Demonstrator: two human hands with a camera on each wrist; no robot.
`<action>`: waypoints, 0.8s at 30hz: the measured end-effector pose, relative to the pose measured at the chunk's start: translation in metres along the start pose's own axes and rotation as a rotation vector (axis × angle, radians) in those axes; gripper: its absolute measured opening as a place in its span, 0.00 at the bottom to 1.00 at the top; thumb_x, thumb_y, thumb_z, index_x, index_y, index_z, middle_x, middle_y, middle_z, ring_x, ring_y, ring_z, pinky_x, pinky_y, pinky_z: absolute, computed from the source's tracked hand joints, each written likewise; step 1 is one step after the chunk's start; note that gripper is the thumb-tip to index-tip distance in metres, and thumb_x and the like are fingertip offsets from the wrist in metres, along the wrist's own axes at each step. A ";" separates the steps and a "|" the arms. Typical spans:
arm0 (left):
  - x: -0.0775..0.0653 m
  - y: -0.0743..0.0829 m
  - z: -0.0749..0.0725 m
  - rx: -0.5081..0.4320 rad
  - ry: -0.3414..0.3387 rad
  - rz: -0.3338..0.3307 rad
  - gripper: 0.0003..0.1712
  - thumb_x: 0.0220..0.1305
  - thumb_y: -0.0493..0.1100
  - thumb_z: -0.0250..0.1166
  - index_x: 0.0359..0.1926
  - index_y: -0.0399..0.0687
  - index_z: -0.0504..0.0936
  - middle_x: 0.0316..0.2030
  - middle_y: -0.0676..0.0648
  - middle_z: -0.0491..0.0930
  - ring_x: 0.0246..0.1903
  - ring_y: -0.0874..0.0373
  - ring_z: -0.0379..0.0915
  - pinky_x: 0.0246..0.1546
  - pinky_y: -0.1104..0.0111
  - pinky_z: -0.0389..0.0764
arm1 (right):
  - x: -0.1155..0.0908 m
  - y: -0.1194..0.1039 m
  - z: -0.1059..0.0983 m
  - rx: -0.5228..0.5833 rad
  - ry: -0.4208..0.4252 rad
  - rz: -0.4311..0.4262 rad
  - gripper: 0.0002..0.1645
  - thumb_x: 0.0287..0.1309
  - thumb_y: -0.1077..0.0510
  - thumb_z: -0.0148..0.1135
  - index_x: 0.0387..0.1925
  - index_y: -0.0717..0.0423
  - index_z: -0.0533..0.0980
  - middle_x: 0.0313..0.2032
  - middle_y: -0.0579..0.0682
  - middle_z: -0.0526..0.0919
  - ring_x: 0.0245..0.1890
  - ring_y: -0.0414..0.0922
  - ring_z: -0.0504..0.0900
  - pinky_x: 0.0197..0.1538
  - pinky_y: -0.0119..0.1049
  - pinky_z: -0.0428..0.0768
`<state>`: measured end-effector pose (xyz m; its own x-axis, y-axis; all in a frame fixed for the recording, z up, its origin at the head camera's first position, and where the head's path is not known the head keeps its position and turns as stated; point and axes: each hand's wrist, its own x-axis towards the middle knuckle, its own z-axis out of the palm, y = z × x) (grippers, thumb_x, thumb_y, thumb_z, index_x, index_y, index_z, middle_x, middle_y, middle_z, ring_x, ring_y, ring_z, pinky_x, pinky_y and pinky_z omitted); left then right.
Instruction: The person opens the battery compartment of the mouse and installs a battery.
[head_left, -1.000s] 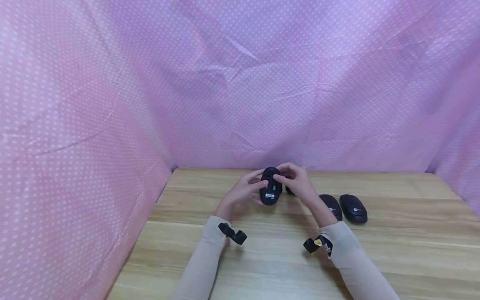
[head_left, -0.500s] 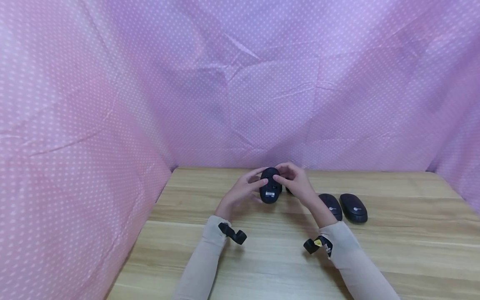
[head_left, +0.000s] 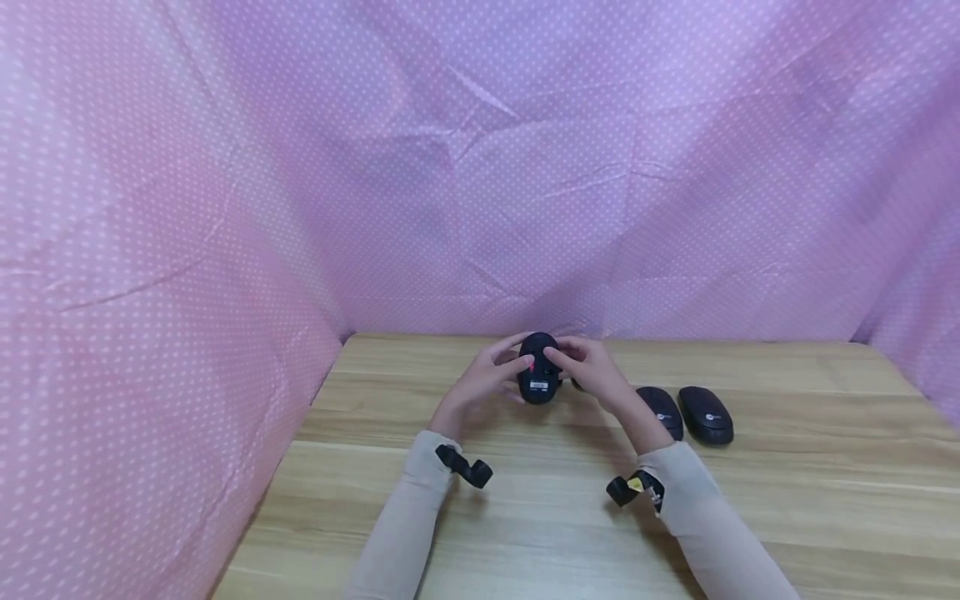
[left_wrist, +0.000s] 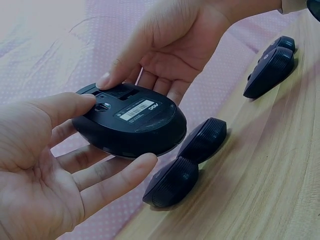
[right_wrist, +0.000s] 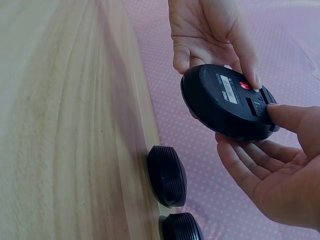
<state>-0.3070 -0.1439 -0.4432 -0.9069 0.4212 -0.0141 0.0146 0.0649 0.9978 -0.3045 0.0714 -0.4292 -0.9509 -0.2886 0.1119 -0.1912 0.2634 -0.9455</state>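
Observation:
Both hands hold a black computer mouse (head_left: 539, 375) bottom side up over the far part of the table. My left hand (head_left: 487, 379) grips its left edge, thumb on the underside and the other fingers beneath. From the right, my right hand (head_left: 594, 368) pinches it, thumb pressed near the switch area at one end. In the left wrist view a white barcode label (left_wrist: 137, 110) marked AOC shows on the underside. A red light (right_wrist: 244, 85) glows beside the left thumb in the right wrist view.
Two more black mice, one (head_left: 707, 415) beside another (head_left: 662, 412), lie right of the right forearm. Another pair, a mouse (left_wrist: 204, 140) and a second mouse (left_wrist: 171, 182), lies near the table's far edge (head_left: 450, 337). Pink dotted cloth (head_left: 480, 208) hangs behind and at the sides.
The red light on the underside showed one second ago, was not visible half a second ago, and shows again now. The mouse and the right hand have shifted slightly left.

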 end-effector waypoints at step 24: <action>0.003 -0.002 -0.003 -0.022 -0.009 -0.006 0.28 0.75 0.45 0.61 0.73 0.58 0.70 0.59 0.34 0.77 0.42 0.51 0.84 0.40 0.46 0.88 | 0.001 0.002 0.001 0.008 0.005 -0.023 0.25 0.69 0.60 0.63 0.60 0.73 0.75 0.54 0.70 0.82 0.47 0.45 0.85 0.43 0.27 0.85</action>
<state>-0.3105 -0.1452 -0.4451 -0.9032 0.4288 -0.0208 -0.0006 0.0472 0.9989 -0.3055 0.0711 -0.4307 -0.9474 -0.2901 0.1355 -0.2114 0.2492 -0.9451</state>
